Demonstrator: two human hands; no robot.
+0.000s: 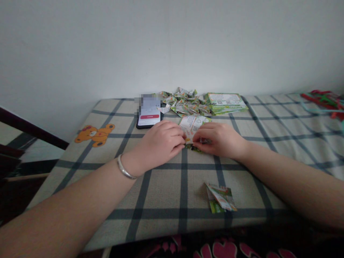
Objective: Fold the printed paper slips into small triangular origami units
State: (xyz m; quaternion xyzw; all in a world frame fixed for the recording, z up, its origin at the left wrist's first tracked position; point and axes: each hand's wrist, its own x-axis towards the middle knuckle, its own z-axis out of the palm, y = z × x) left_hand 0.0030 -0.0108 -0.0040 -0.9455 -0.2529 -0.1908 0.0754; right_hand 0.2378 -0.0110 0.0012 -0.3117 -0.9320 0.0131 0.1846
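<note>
A printed white-and-green paper sheet (191, 124) lies between my hands at the middle of the table, its near edge bent up. My left hand (165, 140), with a silver bangle at the wrist, pinches the sheet's left near side. On its right near side, my right hand (219, 139) grips it between thumb and fingers. The fingertips partly cover the paper. Closer to me rests a folded paper piece (221, 198) of the same print, apart from both hands.
Several folded paper pieces (188, 102) are heaped by the wall, beside a stack of flat sheets (227, 102). A phone (149, 116) with a lit screen lies left of them. An orange bear cutout (94, 135) sits on the checked tablecloth (161, 204). Red and green items (326, 100) are far right.
</note>
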